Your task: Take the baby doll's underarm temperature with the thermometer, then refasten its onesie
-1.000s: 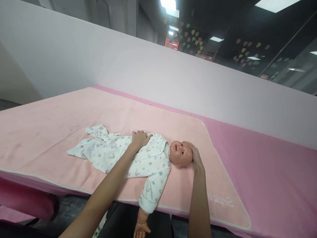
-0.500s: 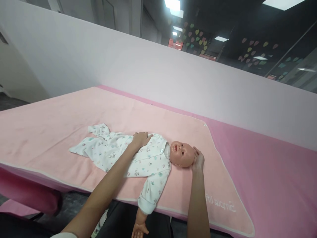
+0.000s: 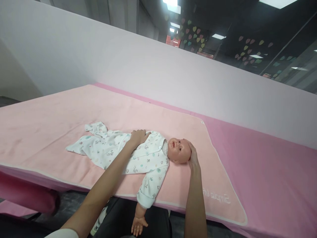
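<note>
A baby doll lies on its back in a white patterned outfit. Its head points right, and one arm hangs over the near table edge with the doll's hand showing. My left hand rests on the doll's belly, fingers laid over the cloth with the far ones hidden. Around the crown of the doll's head curves my right hand, touching its top and side; part of the fingers is behind the head. The outfit's legs stretch left, flat at their ends.
Under the doll a peach mat with mirrored lettering covers a pink surface. A white wall panel runs along the back, with dark glass above it. A dark pink rounded object sits at lower left, below the mat's edge.
My right hand has closed in around the doll's head, its fingers now lying along the crown. My left hand stays on the belly. The whole view has shifted slightly.
</note>
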A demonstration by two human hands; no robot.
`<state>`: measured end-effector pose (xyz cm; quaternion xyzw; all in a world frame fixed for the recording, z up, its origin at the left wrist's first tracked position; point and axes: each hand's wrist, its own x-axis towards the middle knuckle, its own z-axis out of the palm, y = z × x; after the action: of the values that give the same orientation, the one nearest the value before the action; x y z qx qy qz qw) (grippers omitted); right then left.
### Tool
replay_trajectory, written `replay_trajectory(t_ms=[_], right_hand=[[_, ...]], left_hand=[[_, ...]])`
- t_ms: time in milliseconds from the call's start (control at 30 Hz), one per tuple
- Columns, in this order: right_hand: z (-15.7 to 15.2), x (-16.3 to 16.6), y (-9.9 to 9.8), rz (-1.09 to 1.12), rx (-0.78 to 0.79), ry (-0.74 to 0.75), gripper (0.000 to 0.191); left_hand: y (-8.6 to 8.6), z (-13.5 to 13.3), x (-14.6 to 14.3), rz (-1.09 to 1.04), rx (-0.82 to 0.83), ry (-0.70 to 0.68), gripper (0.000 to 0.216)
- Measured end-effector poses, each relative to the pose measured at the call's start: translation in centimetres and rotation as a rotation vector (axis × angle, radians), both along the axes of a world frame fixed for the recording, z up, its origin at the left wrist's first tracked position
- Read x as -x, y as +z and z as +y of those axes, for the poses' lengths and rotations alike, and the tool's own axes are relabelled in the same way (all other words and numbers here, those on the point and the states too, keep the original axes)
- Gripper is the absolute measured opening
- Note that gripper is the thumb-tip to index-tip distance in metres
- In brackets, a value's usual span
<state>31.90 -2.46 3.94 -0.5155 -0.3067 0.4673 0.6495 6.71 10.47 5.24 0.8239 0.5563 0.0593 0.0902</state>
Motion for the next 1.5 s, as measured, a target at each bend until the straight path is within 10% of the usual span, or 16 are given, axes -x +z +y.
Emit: replay_trajectory(t_ms=[133, 467, 733, 1500], right_hand=[[0.1, 0.6, -1.0, 0.002, 0.091, 0.027, 0.06], [0.9, -3.0, -2.0, -0.256, -0.093, -0.534, 0.041], [-0.1, 0.1, 0.4, -0.46, -0.178, -0.126, 0.04], [-0.9, -1.7, 0.3, -0.036, -0.037, 0.084, 0.048]], left_hand=[[0.0, 0.0, 0.0, -0.001, -0.002, 0.002, 0.058], [-0.3, 0.2, 0.0, 0.0, -0.004, 0.002, 0.057], [-0.4, 0.4, 0.0, 0.003, -0.006, 0.0, 0.058], [-0.3, 0.2, 0.0, 0.014, -0.009, 0.0, 0.058]])
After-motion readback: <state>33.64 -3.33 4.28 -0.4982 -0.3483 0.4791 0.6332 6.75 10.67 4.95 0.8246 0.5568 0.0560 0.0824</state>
